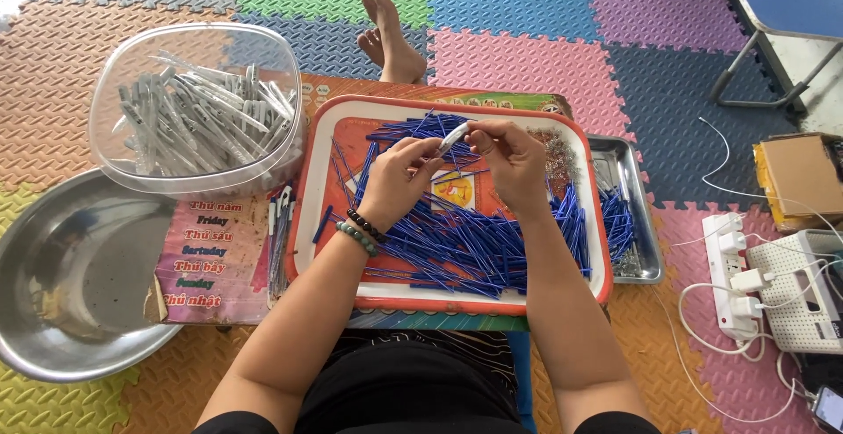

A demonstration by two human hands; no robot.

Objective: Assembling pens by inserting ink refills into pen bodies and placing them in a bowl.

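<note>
Left hand (399, 175) and right hand (509, 160) both pinched shut on 1 slim white plastic pen barrel (453, 138), above orange-rimmed rectangular tray (309, 179) of thin blue refills (465, 241).

The tray (309, 223) lies in the middle on a low table (219, 263), before the person, with refills (474, 241) heaped in it. Both hands (399, 175) (514, 166) meet above the tray, a pen (452, 138) between them. Left of the tray stands a tub (118, 65) of pens, a basin (79, 276) nearer the person. A small pan (645, 223) lies against the tray's right side. A power strip (729, 267) lies far right.
</note>
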